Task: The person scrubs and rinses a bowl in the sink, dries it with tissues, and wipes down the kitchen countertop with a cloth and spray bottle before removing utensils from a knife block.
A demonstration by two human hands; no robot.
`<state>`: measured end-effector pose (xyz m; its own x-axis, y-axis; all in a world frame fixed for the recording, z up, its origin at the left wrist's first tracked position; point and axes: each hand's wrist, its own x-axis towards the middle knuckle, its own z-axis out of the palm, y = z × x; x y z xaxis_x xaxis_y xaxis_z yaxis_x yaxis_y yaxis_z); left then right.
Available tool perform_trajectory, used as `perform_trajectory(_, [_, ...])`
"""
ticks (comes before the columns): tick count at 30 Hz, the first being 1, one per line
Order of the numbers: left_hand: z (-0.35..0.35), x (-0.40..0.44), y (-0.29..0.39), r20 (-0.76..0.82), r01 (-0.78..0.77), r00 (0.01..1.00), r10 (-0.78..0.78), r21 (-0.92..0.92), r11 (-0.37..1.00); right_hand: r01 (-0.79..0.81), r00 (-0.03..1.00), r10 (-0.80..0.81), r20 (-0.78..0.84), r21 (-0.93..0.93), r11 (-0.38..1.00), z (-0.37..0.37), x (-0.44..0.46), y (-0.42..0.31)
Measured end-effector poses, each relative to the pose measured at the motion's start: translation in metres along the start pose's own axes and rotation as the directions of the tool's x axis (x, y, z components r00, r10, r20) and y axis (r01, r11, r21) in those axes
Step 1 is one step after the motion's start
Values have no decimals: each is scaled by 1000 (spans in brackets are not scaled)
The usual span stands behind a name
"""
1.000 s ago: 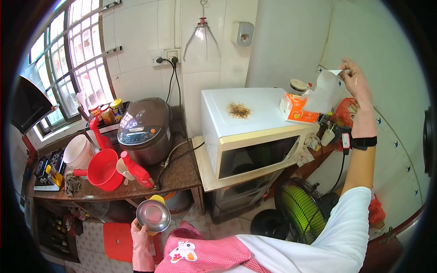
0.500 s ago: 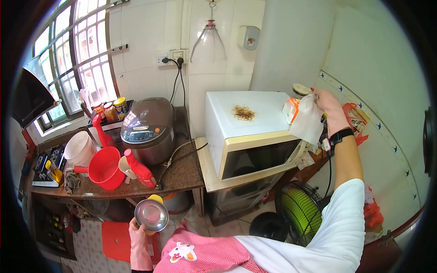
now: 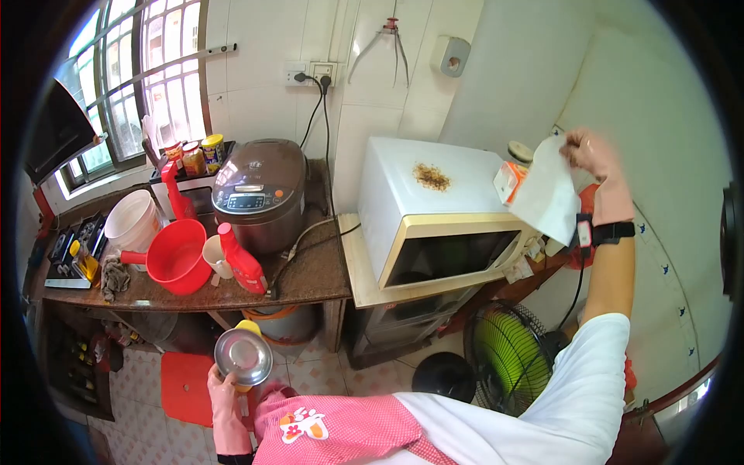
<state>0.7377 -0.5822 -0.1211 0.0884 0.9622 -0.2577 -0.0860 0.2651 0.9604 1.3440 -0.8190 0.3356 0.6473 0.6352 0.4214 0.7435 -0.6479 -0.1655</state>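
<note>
Before a tiled wall (image 3: 263, 43), the right hand (image 3: 587, 155) pinches a white sheet (image 3: 548, 191) in its fingers at upper right, seemingly the current step; the left hand (image 3: 222, 387) grips a metal bowl (image 3: 243, 357), lower left. Any move calls for steady fingers.

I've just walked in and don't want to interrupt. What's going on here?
A person's right hand pinches a white paper sheet, holding it up by the orange-and-white box on the microwave. Their left hand grips a metal bowl, held low in front of the counter. A brown patch marks the microwave's top.
</note>
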Motion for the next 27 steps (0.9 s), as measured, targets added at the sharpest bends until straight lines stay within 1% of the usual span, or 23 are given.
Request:
perform_trajectory(3, [0, -10, 9, -39, 82, 996, -83, -6, 997, -29, 992, 36, 121, -65, 997, 24, 3, 35])
perform_trajectory(4, [-5, -5, -2, -75, 77, 994, -78, -8, 997, -44, 993, 52, 104, -73, 996, 35, 4, 49])
perform_trajectory(6, [-13, 0, -14, -44, 62, 997, -63, -24, 998, -73, 994, 79, 73, -83, 994, 52, 2, 66])
perform_trajectory(7, [-18, 3, -19, -31, 53, 998, -54, -30, 998, -84, 995, 88, 56, -59, 995, 55, -2, 70])
perform_trajectory(8, [-23, 6, -26, -17, 69, 998, -68, 36, 997, -96, 994, 97, 41, -35, 995, 58, -10, 64])
perform_trajectory(9, [-24, 8, -31, -32, 64, 997, -63, 27, 998, -107, 994, 108, 26, -12, 994, 62, -19, 55])
perform_trajectory(11, [-22, 10, -42, -56, 63, 996, -62, 11, 998, -67, 998, 64, -29, -95, 993, 65, -34, 43])
perform_trajectory(12, [-27, 17, -52, -30, 32, 999, -30, 53, 998, -53, 998, 48, -43, -120, 991, 66, -35, 43])
perform_trajectory(13, [-30, 21, -63, -31, 38, 999, -36, 53, 998, -38, 998, 31, -56, -144, 989, 67, -36, 43])
perform_trajectory(16, [-12, 15, -47, -11, 62, 998, -62, 42, 997, 23, 999, -30, -31, -195, 981, 70, -23, 46])
perform_trajectory(18, [9, 1, -20, 27, 94, 995, -94, 16, 995, 55, 996, -63, -55, -140, 989, 87, -1, 68])
perform_trajectory(19, [11, 2, -19, 41, 73, 996, -73, 14, 997, 73, 994, -81, -68, -112, 991, 93, 9, 80])
perform_trajectory(21, [16, 7, -23, 65, 32, 997, -32, 3, 999, -49, 994, 63, 89, -152, 987, 89, 18, 69])
perform_trajectory(22, [17, 8, -25, 72, 22, 997, -24, 33, 999, -105, 977, 135, 164, -179, 978, 88, 22, 64])
perform_trajectory(24, [18, 8, -25, 79, 3, 997, -10, 90, 996, -69, 997, 55, -57, -270, 960, 91, 32, 74])
perform_trajectory(25, [18, 5, -24, 68, 14, 998, -18, 70, 997, -57, 987, 5, -162, -317, 947, 93, 38, 76])
perform_trajectory(27, [27, -6, -12, 42, 40, 998, -41, 29, 999, -89, 971, -3, -240, -369, 925, 75, 41, 59])
